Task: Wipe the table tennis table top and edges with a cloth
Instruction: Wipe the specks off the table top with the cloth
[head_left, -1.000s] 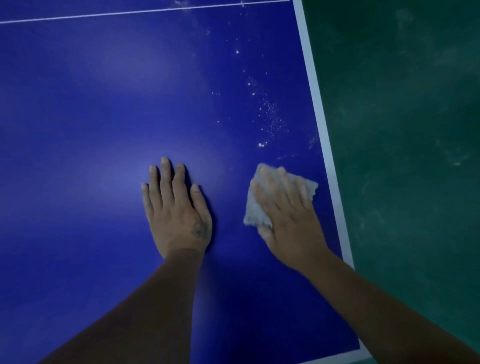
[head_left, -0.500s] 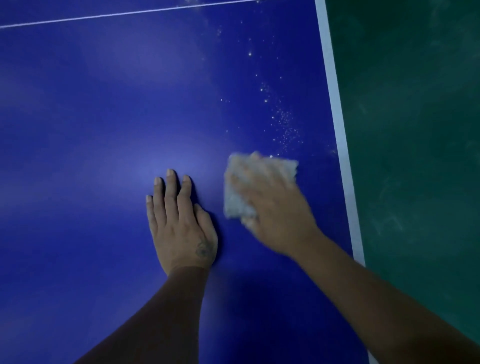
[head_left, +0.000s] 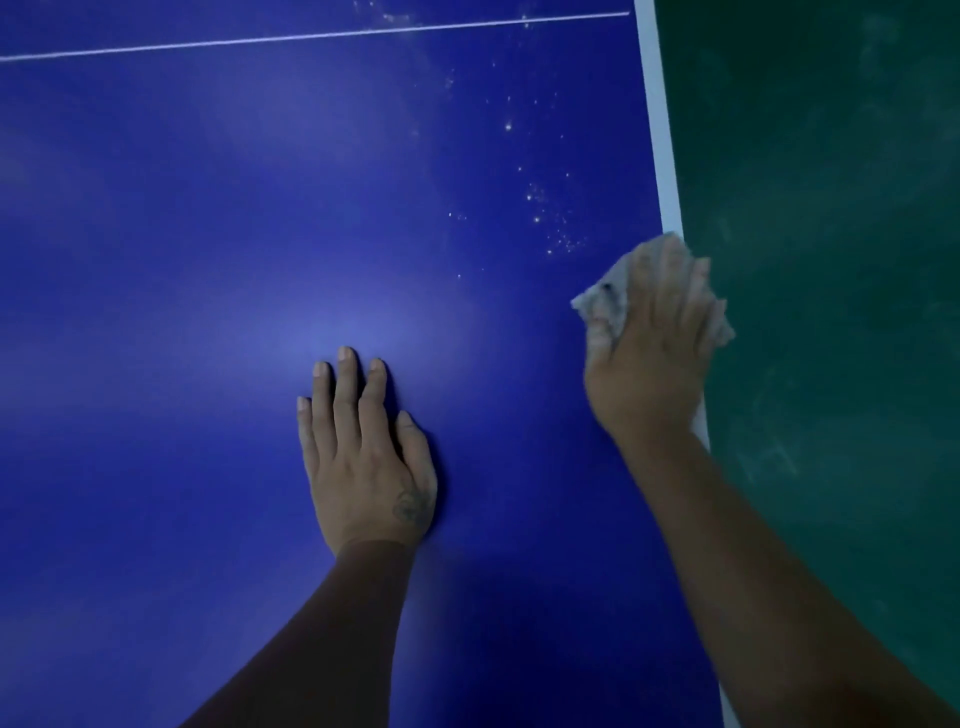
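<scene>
Our left hand (head_left: 363, 457) lies flat on the blue table (head_left: 208, 208), fingers straight, holding nothing. Our blurred right hand (head_left: 649, 353) presses the cloth (head_left: 605, 304) with outstretched fingers onto the white edge stripe (head_left: 660, 130), hiding most of the cloth.

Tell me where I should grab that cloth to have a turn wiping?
Grab the loose corner of the cloth poking out left of the right hand, coming from the left over the blue table. The hand presses flat on the rest, and its far side overhangs the white edge.
</scene>
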